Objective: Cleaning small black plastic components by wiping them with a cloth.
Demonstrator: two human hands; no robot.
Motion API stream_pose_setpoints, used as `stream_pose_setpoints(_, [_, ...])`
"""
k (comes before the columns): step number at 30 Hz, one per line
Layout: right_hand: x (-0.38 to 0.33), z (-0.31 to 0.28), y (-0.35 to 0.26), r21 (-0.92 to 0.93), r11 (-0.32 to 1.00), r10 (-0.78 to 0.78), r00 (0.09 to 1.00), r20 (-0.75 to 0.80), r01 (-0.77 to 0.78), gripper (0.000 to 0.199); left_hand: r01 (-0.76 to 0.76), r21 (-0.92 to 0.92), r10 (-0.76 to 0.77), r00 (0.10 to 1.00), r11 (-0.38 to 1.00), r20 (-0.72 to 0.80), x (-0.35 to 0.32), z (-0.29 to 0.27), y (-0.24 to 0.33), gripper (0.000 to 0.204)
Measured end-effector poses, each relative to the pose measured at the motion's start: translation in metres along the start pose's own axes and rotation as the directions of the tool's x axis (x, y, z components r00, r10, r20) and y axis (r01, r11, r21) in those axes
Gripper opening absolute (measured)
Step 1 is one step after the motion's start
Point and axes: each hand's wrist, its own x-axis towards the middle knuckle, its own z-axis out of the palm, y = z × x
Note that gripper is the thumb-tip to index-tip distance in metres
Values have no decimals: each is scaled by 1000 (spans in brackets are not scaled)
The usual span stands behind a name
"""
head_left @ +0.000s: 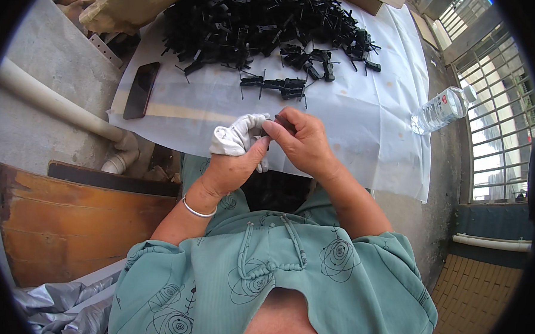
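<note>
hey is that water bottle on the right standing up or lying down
Lying down. The clear plastic bottle rests on its side at the right edge of the white sheet, its white cap pointing up and right.

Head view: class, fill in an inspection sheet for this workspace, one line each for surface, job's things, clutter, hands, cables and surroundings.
Surface: white creased plastic sheet spread over a table.
Job's things: small black plastic part pinched between both hands; large heap of black plastic clip parts at the far side; short row of similar black parts nearer the hands.
Clutter: dark flat phone at the sheet's left edge; clear plastic water bottle lying at its right edge.
Hands: left hand, fingers wrapped in white cloth, and bare right hand, both grip the part.
Cables: nothing seen.
Surroundings: white pipe, brown wooden board, barred window.
</note>
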Motion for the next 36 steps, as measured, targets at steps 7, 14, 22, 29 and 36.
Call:
stream_pose_setpoints(7, [-6,2,5,-50,996,-62,979,192,73,26,-112,337,156,982,935,-106,4,3,-4,28])
stream_pose_setpoints(14, [-11,19,15,129,987,78,987,142,-97,26,-256,580,351,935,774,-55,4,3,-10,28])
stream_pose_setpoints(22, [-1,-14,13,-191,981,35,929,367,39,15,76,-169,-88,994,983,-66,8,-9,4,23])
stream_pose_setpoints(29, [1,-13,3,49,998,34,972,232,-47,13,-105,225,95,994,969,51,10,-8,-4,31])
stream_pose_setpoints(36, [2,-8,0,8,997,-74,959,274,74,22,-76,151,74,997,986,17,9,-4,2,25])
